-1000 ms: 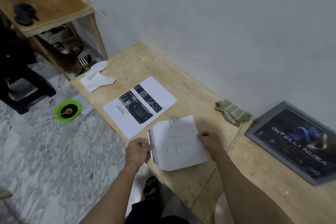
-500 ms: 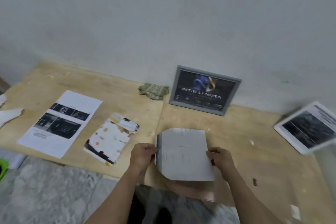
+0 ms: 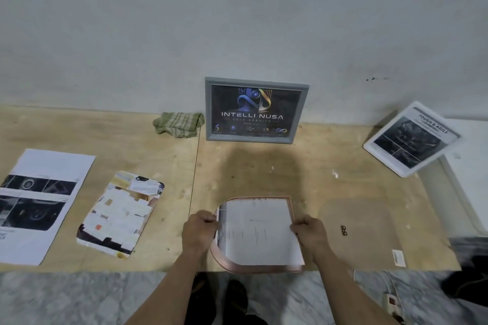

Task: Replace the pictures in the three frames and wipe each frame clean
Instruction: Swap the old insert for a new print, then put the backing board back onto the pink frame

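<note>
My left hand [image 3: 199,229] and my right hand [image 3: 310,232] grip the two side edges of a white paper print [image 3: 257,235], face down, over a copper-coloured frame [image 3: 232,266] lying at the table's front edge. A grey frame [image 3: 255,109] with a dark "INTELLI NUSA" picture leans on the wall behind. A white frame [image 3: 410,138] with a black-and-white picture leans at the far right. A green checked cloth [image 3: 179,124] lies left of the grey frame.
Two loose prints lie on the wooden table [image 3: 264,171]: a black-and-white car sheet [image 3: 39,203] at far left and a colourful collage picture [image 3: 120,212] beside it. A brown backing board [image 3: 361,229] with a small metal clip [image 3: 343,230] lies right of my hands.
The view swung right from the table's left end to the grey frame. Both hands carried the white print rightwards and now hold it over the copper-coloured frame.
</note>
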Demonstrator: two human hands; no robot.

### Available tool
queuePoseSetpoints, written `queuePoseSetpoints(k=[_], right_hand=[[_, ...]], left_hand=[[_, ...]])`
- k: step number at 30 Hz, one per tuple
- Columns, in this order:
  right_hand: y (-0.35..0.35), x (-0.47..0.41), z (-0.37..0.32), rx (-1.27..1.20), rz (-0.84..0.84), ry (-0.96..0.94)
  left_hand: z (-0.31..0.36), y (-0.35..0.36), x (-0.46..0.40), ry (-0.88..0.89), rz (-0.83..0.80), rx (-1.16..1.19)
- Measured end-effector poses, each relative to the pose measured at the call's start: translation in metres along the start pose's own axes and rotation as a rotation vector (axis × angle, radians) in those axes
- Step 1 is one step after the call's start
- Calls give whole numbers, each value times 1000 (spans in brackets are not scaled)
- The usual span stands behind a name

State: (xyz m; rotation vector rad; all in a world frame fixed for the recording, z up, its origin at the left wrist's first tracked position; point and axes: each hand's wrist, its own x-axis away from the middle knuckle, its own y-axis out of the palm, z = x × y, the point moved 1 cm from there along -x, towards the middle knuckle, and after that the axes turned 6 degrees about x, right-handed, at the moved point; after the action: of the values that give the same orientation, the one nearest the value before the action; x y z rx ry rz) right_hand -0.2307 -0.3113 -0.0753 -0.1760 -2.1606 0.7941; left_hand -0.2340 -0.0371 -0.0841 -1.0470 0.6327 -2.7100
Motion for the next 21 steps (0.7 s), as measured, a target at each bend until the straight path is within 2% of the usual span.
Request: queuePoseSetpoints(k=[7, 11, 16, 21], right_hand=[[9, -8, -8, -48, 78, 53], [14, -7, -10, -44, 111, 49], [21, -2, -12, -88, 146, 7], [12, 1, -10, -33, 129, -16]], left_hand=[[7, 4, -6, 68, -4, -303], [7, 3, -9, 106, 11, -394], [10, 3, -10, 133, 57, -424], [23, 22, 1, 179, -12, -376]])
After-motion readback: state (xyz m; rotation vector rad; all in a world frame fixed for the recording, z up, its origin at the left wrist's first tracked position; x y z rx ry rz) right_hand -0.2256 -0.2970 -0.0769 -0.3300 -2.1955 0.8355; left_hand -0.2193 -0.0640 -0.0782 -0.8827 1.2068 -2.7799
